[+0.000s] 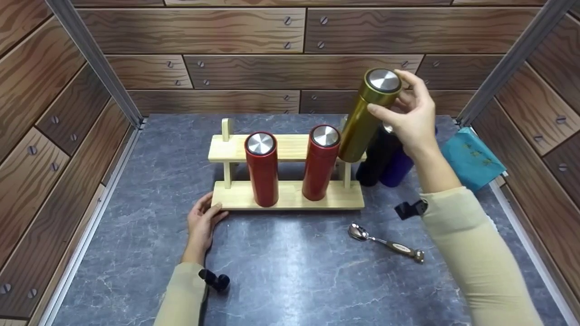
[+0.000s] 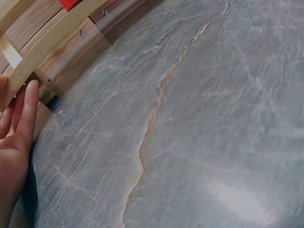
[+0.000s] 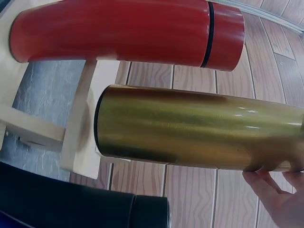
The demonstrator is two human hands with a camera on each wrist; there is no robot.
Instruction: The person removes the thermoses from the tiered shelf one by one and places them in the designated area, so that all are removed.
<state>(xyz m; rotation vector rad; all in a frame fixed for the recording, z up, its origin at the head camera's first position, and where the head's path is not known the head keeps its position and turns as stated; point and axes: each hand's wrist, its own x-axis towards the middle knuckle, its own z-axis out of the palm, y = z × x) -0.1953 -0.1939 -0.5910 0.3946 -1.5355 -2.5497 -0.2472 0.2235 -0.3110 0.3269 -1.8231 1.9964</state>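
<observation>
A gold thermos flask (image 1: 362, 117) with a steel-topped lid is held near its lid by my right hand (image 1: 414, 115), thumb on one side and fingers on the other. The flask tilts slightly, its base close over the right end of the upper shelf of a two-tier wooden rack (image 1: 290, 194). My left hand (image 1: 204, 222) grips the front left corner of the lower shelf; in the left wrist view its fingers (image 2: 29, 102) reach under the board. Two red thermos flasks (image 1: 263, 176) (image 1: 320, 170) stand upright on the lower shelf.
Right of the rack stand a black flask (image 1: 374, 158) and a blue flask (image 1: 398, 168), partly behind my right hand. A spoon with a dark handle (image 1: 394, 246) lies on the marbled tabletop (image 1: 281, 271). A teal packet (image 1: 473, 158) rests by the right wall.
</observation>
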